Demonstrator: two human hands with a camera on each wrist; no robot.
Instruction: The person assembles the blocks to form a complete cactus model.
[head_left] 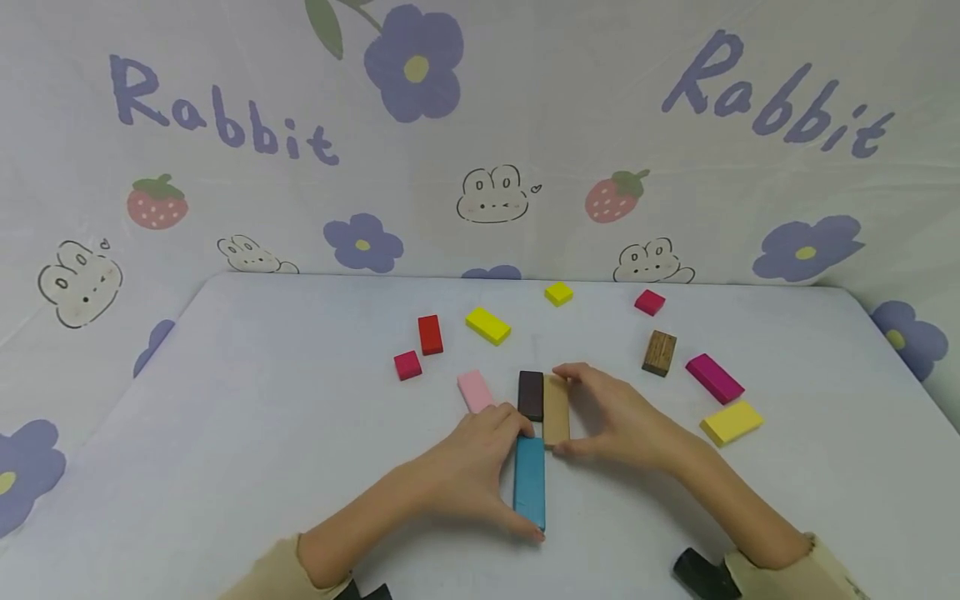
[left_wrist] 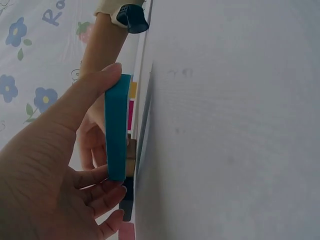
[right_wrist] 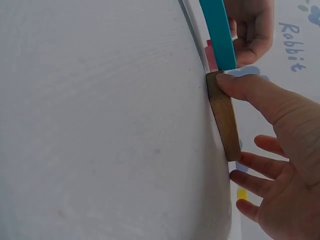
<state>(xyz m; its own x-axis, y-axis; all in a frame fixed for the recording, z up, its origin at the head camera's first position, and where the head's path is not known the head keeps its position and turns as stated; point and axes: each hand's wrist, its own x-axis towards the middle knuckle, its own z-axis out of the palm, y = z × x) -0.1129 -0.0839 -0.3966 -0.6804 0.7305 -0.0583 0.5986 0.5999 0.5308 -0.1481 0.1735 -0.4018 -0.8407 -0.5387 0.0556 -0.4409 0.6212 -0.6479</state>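
My left hand [head_left: 472,462] pinches a long blue block [head_left: 530,483] end to end, thumb at its near end and fingers at its far end. In the left wrist view the same blue block [left_wrist: 117,127] spans thumb and fingertips. My right hand [head_left: 615,421] holds a tan wooden block [head_left: 557,411] by its two ends, also seen as a brown block [right_wrist: 224,117] in the right wrist view. Beside the tan block's left side lies a black block [head_left: 531,395], just beyond the blue one. A pink block [head_left: 475,389] sits past my left fingers, partly covered by them.
Left of centre lie a red block [head_left: 431,334], a small red cube [head_left: 407,365] and a yellow block [head_left: 488,326]. Farther back are a small yellow block [head_left: 558,293] and a red one [head_left: 649,302]. To the right are brown [head_left: 659,353], magenta [head_left: 714,378] and yellow [head_left: 732,423] blocks.
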